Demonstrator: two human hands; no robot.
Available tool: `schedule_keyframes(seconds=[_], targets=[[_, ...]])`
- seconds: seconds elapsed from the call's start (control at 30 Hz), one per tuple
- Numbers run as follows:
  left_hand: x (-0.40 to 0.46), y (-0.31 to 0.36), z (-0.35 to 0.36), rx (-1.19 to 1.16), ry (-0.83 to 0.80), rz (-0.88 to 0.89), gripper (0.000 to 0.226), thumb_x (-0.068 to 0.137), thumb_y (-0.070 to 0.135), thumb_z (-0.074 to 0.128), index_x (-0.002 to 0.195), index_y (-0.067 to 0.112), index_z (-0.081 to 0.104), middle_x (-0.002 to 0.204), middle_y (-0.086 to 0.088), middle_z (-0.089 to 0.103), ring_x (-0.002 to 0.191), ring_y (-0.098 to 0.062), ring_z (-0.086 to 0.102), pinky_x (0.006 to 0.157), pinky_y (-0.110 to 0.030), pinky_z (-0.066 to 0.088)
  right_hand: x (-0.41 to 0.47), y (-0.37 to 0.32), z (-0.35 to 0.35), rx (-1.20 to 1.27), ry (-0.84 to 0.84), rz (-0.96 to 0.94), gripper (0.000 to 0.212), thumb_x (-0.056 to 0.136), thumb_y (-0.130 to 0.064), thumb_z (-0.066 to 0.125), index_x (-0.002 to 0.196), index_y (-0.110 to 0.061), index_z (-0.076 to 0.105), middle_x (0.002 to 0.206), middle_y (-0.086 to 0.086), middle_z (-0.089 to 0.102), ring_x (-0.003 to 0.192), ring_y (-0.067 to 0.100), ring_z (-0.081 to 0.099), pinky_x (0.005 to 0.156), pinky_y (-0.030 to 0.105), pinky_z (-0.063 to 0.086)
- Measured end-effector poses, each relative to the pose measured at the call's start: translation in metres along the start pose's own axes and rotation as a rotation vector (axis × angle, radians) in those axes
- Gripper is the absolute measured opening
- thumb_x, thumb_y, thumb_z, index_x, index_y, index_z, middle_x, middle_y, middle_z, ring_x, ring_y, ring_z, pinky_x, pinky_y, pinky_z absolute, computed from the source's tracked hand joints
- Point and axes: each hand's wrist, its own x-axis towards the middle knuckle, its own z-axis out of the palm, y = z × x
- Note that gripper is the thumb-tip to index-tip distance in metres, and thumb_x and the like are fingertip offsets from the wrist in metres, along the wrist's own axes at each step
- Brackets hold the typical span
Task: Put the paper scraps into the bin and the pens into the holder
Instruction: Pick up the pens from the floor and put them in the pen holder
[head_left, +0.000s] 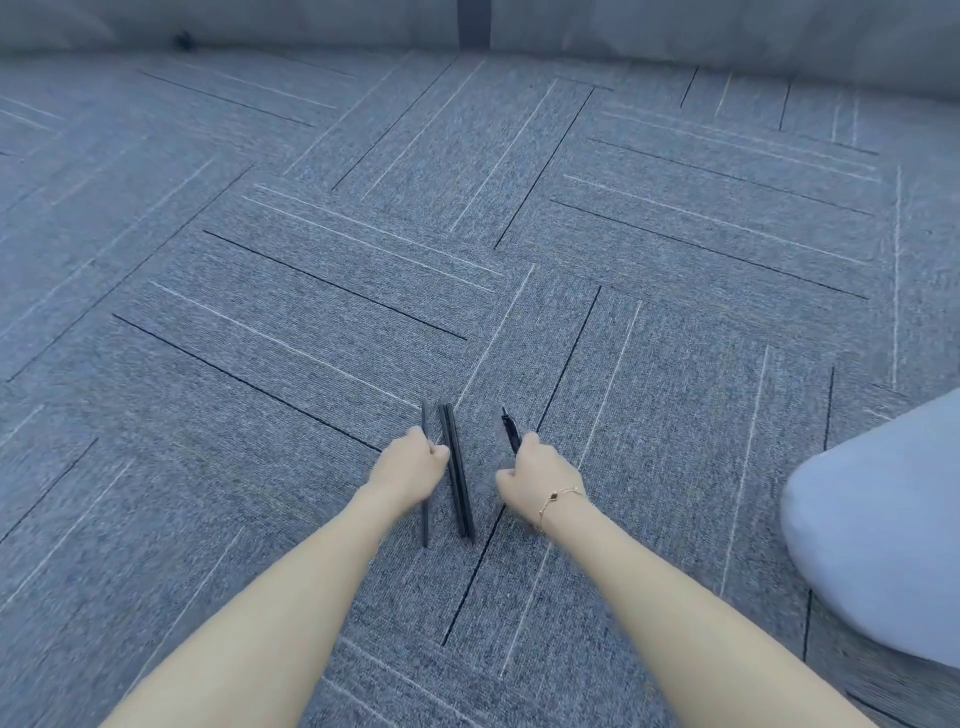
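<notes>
- Both bare arms reach out low over a grey-blue carpet floor (675, 270) patterned with thin black and white lines.
- Left hand (410, 465), grip closed round one dark pen (425, 512); the pen runs through the fist, tip poking out beyond the knuckles, tail end showing below the wrist.
- Just beside that hand, a pair of dark pens (460, 488) lies side by side on the carpet, touching each other, not held.
- Right hand (540, 475), grip clamped on another dark pen (511, 428), its clip end sticking up past the fingers.
- A thin gold bracelet (556, 499) sits on the right wrist.
- No brand, label or writing readable on any pen.
- At far right, a pale blue-grey rounded shape (878, 530); can't tell what it is.
</notes>
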Motion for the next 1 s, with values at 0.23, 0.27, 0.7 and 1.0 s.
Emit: schedule_keyframes(seconds=[0.23,0.27,0.7,1.0], targets=[[-0.003,0.01,0.009,0.013,0.039,-0.002,0.035,0.094,0.039,0.044,0.101,0.005,0.048,0.091,-0.012,0.059,0.087,-0.031,0.06,0.071,-0.035,0.046,-0.013,0.02,0.002,0.036,-0.039,-0.055,0.017,0.086,-0.02,0.041,0.099,-0.01,0.041,0.087,0.007,0.055,0.076,0.026,0.054,0.067,0.035,0.046],[-0.002,0.011,0.009,0.001,0.038,0.004,0.031,0.093,0.038,0.047,0.092,0.007,0.051,0.084,-0.009,0.059,0.082,-0.03,0.059,0.068,-0.033,0.045,-0.014,0.021,0.002,0.052,-0.039,-0.057,0.018,0.086,-0.02,0.042,0.1,-0.009,0.042,0.09,0.009,0.057,0.077,0.026,0.054,0.069,0.036,0.047],[-0.013,-0.005,0.003,-0.124,0.049,-0.059,0.035,0.087,0.027,0.048,0.057,0.017,0.035,0.057,0.0,0.045,0.056,-0.022,0.042,0.054,-0.029,0.032,-0.004,-0.017,0.027,0.174,-0.087,-0.035,0.032,0.084,-0.031,0.06,0.103,-0.007,0.05,0.111,0.016,0.061,0.099,0.029,0.06,0.085,0.035,0.049],[-0.023,-0.045,-0.004,0.049,0.095,0.032,0.024,0.095,0.03,0.037,0.075,0.016,0.041,0.071,-0.004,0.053,0.062,-0.023,0.049,0.057,-0.033,0.038,0.001,-0.047,0.038,0.126,0.016,-0.068,0.046,0.086,-0.026,0.063,0.12,-0.005,0.041,0.121,0.017,0.051,0.108,0.031,0.057,0.089,0.039,0.047]])
